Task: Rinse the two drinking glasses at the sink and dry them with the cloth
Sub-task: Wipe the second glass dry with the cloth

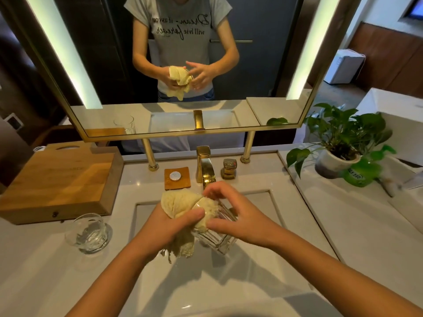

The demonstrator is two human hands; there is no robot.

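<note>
Evidently drying is underway: the right hand (238, 216) is gripping one ribbed glass (217, 234) tilted over the sink (206, 282) while the left hand (174, 225) is pressing the cloth (183, 204) inside, so the other glass (89, 232), standing on the surface (34, 259) left of the sink, is probably next.

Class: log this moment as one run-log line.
step: drying | left hand: pushing cloth into glass | right hand: holding glass over sink | second glass: upright on counter, left

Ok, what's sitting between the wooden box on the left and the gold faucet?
A small wooden coaster with a round silver disc on it lies between the wooden box and the faucet, in the head view.
</note>
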